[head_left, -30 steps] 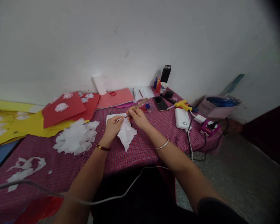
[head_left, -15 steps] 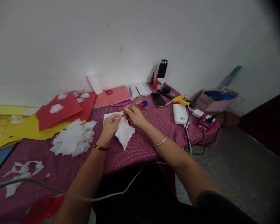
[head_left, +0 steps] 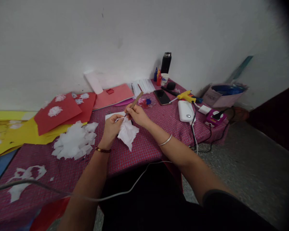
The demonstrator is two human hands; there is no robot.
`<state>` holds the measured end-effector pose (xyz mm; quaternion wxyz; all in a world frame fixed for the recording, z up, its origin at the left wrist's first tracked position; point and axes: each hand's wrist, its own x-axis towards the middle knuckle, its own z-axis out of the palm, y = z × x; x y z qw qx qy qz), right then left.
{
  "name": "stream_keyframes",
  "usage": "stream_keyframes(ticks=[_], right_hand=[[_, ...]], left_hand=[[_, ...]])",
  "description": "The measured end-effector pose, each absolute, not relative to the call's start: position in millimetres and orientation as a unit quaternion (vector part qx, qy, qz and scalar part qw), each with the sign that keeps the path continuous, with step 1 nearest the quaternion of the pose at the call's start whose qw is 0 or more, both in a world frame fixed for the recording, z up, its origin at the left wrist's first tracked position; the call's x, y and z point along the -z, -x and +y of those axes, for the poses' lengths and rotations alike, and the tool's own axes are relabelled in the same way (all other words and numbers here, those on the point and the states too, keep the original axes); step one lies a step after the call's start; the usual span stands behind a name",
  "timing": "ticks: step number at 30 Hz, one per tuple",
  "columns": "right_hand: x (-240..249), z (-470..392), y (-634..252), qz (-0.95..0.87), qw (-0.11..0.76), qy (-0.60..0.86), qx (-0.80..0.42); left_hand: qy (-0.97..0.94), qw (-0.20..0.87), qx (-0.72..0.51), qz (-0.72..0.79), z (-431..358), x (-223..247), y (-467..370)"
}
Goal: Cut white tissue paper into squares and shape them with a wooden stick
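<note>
My right hand (head_left: 136,114) is closed round a thin brown paintbrush (head_left: 136,99), its handle slanting up to the right and its tip pointing down toward my left fingers. My left hand (head_left: 113,125) pinches a small piece of white tissue, mostly hidden by the fingertips. Under both hands lies a crumpled white tissue (head_left: 128,134), partly over a white sheet (head_left: 109,115). Just beyond my right hand sits a clear palette (head_left: 144,102) with red and blue paint on it.
Left of my hands is a pile of white tissue pieces (head_left: 73,141), with red cards (head_left: 69,114) behind. A phone (head_left: 162,97), yellow glue gun (head_left: 186,96), white power bank (head_left: 186,111) and black flask (head_left: 166,62) stand right. A cable (head_left: 125,193) crosses my lap.
The view has tilted slightly. My right hand has turned a little, so the brush points more steeply down, and the brush tip has drawn slightly away from my left fingertips.
</note>
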<state>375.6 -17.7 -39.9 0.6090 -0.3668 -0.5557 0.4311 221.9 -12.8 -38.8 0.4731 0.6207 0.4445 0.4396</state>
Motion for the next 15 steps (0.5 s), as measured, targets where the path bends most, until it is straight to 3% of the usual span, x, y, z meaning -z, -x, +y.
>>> stream_keyframes(ticks=[15], right_hand=[[35.7,-18.6,-374.9,-0.549,0.619,0.357,-0.432]], left_hand=[[-0.633,0.484,-0.440,0.414,-10.9,41.8,-219.7]])
